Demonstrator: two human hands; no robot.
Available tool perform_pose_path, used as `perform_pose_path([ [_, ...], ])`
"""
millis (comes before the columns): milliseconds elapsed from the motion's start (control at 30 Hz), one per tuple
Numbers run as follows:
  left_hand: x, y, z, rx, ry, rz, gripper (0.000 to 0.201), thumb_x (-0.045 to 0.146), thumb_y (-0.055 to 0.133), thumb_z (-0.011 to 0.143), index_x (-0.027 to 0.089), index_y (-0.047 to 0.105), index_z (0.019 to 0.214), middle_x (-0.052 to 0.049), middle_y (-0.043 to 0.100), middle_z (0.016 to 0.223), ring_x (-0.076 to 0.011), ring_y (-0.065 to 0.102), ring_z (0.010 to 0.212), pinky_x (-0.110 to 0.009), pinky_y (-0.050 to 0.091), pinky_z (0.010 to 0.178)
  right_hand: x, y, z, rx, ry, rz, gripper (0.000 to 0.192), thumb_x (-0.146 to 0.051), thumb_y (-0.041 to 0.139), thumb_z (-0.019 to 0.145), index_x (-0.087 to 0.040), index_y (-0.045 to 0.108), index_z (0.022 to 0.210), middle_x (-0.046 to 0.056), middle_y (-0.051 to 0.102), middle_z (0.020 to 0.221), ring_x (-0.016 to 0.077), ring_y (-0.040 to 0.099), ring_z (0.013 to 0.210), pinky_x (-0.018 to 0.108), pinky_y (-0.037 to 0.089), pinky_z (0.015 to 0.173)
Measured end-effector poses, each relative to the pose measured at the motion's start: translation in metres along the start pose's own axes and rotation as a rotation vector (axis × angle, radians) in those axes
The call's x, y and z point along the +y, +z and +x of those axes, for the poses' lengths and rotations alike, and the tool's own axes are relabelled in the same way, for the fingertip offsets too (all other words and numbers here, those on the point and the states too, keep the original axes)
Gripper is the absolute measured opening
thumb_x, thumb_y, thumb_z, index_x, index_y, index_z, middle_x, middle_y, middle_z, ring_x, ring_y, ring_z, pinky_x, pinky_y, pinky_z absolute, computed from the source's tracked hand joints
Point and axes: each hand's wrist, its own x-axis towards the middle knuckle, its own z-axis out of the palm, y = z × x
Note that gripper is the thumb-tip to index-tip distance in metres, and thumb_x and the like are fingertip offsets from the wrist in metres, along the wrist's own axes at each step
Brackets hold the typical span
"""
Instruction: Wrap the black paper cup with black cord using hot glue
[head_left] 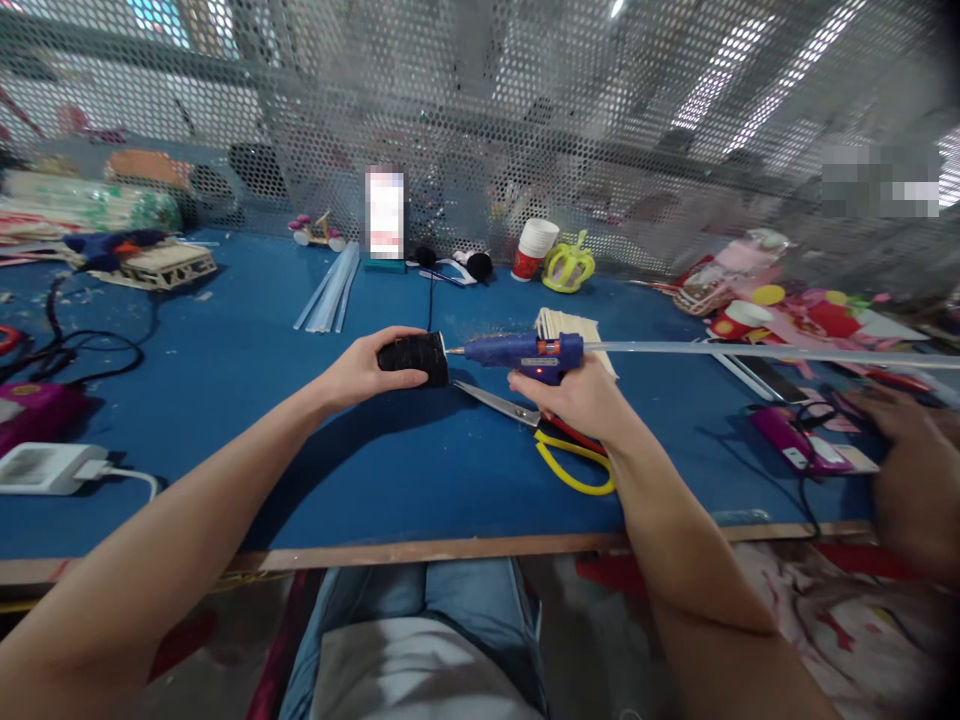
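Note:
My left hand [377, 367] is wrapped round a black cylinder, perhaps a cup wound with black cord [416, 358], lying on its side with its pale rim facing right. A black strand runs from it toward the back of the table. In my right hand [581, 395] is a blue hot glue gun [510, 351], its small light glowing red. The nozzle tip meets or nearly touches the cylinder's rim. A long clear glue stick [697, 348] sticks out of the gun's rear. Scissors [574, 465] with yellow and red handles lie open beneath my right hand.
Loose glue sticks [330, 290], a phone [385, 215], paper cups [534, 248] and a yellow crown-shaped piece [568, 264] stand toward the back. Wooden sticks [574, 325] lie behind the gun. At left are a power adapter [52, 468] and cables. Another person's hand [911, 450] is at right.

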Motion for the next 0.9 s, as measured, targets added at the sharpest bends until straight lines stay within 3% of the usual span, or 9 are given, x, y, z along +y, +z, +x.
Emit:
perform_pose_path([
  [267,0.0022,0.0010,0.0001,0.004,0.014,0.031,0.067,0.045,0.071,0.064,0.016,0.052,0.121,-0.008,0.062,0.108,-0.0228,0.058,0.094,-0.037,0.046,0.085,0.0045,0.0023,-0.0005,0.018,-0.032,-0.072,0.026,-0.034,0.059,0.073,-0.018,0.051,0.055,-0.001,0.054,0.052,0.0124,0.050,0.052,0.027,0.041,0.056],
  [533,0.0027,0.0019,-0.0006,0.031,0.048,0.095,0.066,0.043,0.071,0.064,0.016,0.053,0.121,-0.009,0.062,0.109,-0.0232,0.059,0.095,-0.037,0.047,0.085,0.0053,0.0050,-0.0020,0.046,-0.015,-0.075,0.023,-0.035,0.059,0.073,-0.018,0.053,0.060,-0.001,0.056,0.055,0.0124,0.051,0.053,0.026,0.041,0.055],
  [900,0.0026,0.0012,-0.0008,0.032,0.054,0.143,0.066,0.044,0.071,0.065,0.017,0.051,0.122,-0.009,0.060,0.113,-0.0239,0.057,0.099,-0.039,0.045,0.089,0.0081,0.0059,-0.0038,0.048,-0.100,-0.169,0.020,-0.034,0.055,0.077,-0.017,0.059,0.067,0.001,0.058,0.056,0.0142,0.054,0.055,0.027,0.041,0.056],
])
